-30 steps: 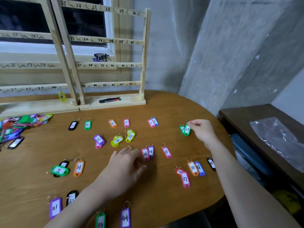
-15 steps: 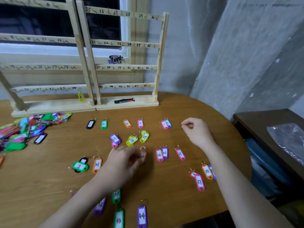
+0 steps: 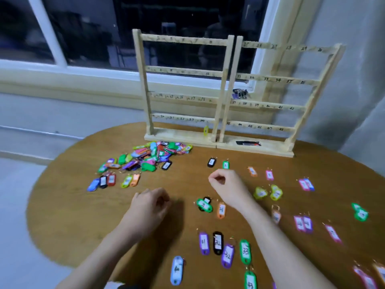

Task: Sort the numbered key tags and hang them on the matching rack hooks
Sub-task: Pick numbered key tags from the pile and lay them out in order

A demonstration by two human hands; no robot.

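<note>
- Readable tags: green "33" (image 3: 245, 251), black "32" (image 3: 218, 243), green "43" (image 3: 250, 280).
- Right rack (image 3: 268, 105) rails read 31–48.
- Left hand (image 3: 149, 207) and right hand (image 3: 226, 187) are curled, holding nothing visible.
- Unsorted tag pile (image 3: 150, 156) lies on the round wooden table (image 3: 83, 205), beneath a dark window (image 3: 83, 32).

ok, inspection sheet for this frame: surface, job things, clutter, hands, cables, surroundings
Surface: round wooden table, brown.
Job's things: unsorted tag pile at rear left; tags laid out in small groups across the right half; two wooden racks at the back edge; one yellow tag hangs on the left rack's bottom rail.
Clutter: black marker on the right rack's base.
Hands: left hand and right hand over the table, fingers curled; held contents cannot be told.
Cables: nothing seen.
Surroundings: dark window, grey wall.
</note>
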